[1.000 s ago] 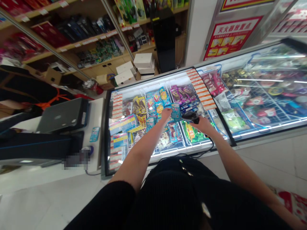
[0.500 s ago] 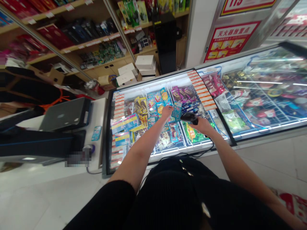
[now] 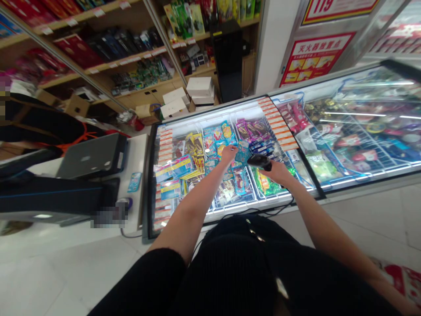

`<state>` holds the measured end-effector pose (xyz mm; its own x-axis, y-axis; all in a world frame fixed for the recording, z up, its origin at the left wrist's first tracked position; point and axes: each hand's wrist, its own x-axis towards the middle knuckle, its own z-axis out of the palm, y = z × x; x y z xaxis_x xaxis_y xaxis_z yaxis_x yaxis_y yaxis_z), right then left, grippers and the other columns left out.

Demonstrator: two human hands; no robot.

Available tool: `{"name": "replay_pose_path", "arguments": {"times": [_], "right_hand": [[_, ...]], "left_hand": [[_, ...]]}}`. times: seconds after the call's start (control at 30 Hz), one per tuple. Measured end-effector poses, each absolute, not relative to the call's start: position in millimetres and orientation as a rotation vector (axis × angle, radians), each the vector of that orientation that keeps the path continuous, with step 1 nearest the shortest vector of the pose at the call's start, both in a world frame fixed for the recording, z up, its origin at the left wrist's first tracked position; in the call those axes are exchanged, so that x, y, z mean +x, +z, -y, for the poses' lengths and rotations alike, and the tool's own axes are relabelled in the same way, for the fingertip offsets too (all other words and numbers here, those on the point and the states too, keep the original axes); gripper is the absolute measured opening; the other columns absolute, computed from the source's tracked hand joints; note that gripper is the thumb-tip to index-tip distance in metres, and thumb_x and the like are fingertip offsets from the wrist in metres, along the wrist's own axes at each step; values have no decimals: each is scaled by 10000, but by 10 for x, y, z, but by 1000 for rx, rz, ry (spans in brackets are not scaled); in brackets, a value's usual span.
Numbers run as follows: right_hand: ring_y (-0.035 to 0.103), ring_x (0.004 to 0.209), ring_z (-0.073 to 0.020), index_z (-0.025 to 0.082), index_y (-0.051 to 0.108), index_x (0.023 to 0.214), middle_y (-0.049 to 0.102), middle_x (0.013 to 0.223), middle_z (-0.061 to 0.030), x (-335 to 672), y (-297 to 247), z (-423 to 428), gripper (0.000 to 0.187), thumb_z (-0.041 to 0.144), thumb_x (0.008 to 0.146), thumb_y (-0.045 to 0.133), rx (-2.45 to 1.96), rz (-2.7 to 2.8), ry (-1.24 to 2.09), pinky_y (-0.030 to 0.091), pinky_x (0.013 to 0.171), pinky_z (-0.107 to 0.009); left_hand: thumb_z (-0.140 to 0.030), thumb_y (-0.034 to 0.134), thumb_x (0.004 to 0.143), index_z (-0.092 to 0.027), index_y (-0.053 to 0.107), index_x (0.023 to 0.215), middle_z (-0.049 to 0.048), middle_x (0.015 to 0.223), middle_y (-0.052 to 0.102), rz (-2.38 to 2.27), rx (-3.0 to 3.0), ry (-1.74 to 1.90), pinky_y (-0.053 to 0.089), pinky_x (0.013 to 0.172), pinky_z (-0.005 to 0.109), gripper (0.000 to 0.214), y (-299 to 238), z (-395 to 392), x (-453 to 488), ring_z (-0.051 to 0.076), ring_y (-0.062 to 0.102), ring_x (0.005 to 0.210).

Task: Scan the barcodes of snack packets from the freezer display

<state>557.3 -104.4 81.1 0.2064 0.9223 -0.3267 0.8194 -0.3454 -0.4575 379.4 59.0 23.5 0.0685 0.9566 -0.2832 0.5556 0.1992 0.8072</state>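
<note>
My left hand [image 3: 228,154] pinches a small teal packet [image 3: 243,152] above the lit chest freezer [image 3: 149,184]. My right hand [image 3: 279,172] is wrapped around a black barcode scanner [image 3: 260,161], whose head sits just right of the packet. A black cable [image 3: 263,211] runs from the scanner down over the freezer's front edge. Below both hands lie many colourful ice-cream wrappers in wire baskets under the glass.
A white counter [image 3: 133,158] left of the freezer carries a closed laptop [image 3: 90,156], a black till unit and a small teal packet [image 3: 134,181]. A second freezer [image 3: 362,131] extends right. Stocked shelves and white boxes [image 3: 199,86] stand behind. A person in black is at far left.
The view has drifted slightly, shifting the scene down in frame. Both hands keep their hold, with packet and scanner staying close together over the freezer.
</note>
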Motion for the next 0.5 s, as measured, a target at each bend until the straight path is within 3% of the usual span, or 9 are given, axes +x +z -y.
{"name": "replay_pose_path", "arguments": {"times": [0.5], "right_hand": [[705, 892, -300, 143, 694, 1080, 745, 898, -131, 5273, 874, 876, 445, 501, 820, 644, -2272, 1703, 797, 480, 709, -296]], "left_hand": [[-192, 643, 806, -160, 640, 761, -30, 567, 548, -1564, 1167, 547, 469, 568, 228, 54, 178, -188, 3177, 101, 536, 497]]}}
